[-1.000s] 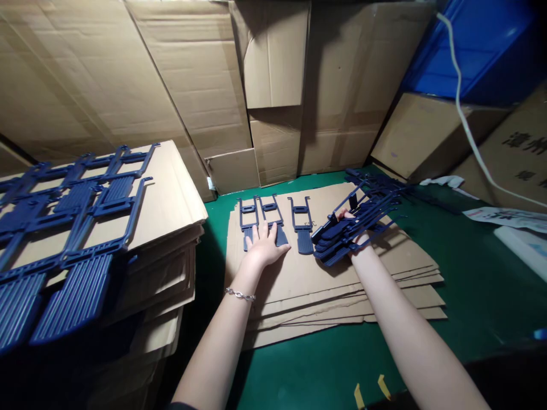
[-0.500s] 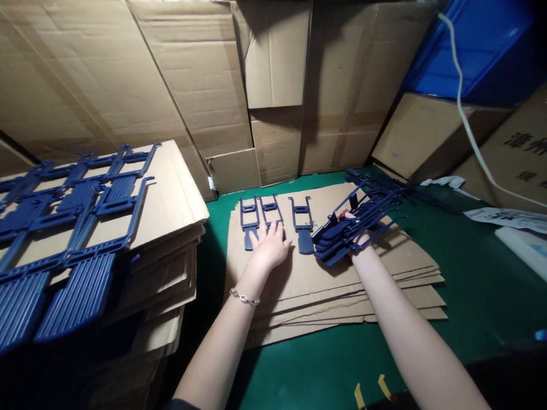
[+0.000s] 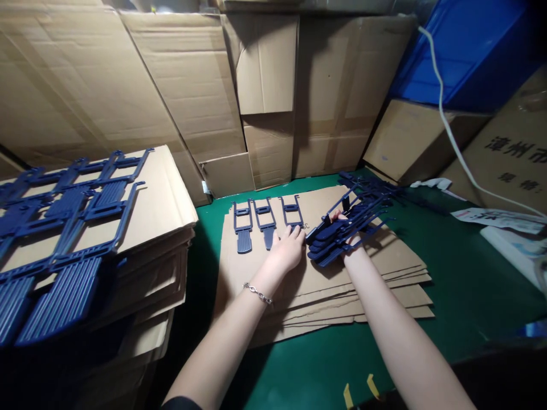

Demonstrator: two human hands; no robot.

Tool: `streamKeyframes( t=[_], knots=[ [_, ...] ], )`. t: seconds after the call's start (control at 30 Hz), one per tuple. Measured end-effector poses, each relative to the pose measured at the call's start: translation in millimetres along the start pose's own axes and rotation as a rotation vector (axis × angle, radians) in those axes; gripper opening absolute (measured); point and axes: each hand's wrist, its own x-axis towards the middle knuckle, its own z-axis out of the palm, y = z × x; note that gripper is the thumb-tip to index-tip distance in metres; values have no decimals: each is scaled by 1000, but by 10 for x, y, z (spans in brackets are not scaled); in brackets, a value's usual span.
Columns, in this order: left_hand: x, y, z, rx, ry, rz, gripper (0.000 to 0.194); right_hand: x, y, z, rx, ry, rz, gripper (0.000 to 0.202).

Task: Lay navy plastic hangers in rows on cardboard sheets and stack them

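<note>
Left hand [image 3: 287, 249] of mine has slid rightward, flat on the third clip [image 3: 292, 212] laid on the cardboard [image 3: 265, 267], while my right hand [image 3: 347, 230] grips the bundle of clips [image 3: 342, 228].

Dark blue plastic clips [image 3: 346, 230] bundled, fanned above cardboard.

left hand [image 3: 287, 249] hides the third clip's [image 3: 292, 212] lower end.
</note>
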Motion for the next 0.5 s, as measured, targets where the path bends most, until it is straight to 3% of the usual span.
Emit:
streamKeyframes(
  t=[0.2, 0.5],
  knots=[
    [127, -55, -46, 15, 6, -54, 48, 65, -1, -41, -41, -22, 7, 11],
    [119, -95, 8, -13, 66, -127, 49, 32, 27, -53, -32, -24, -9, 10]
  ],
)
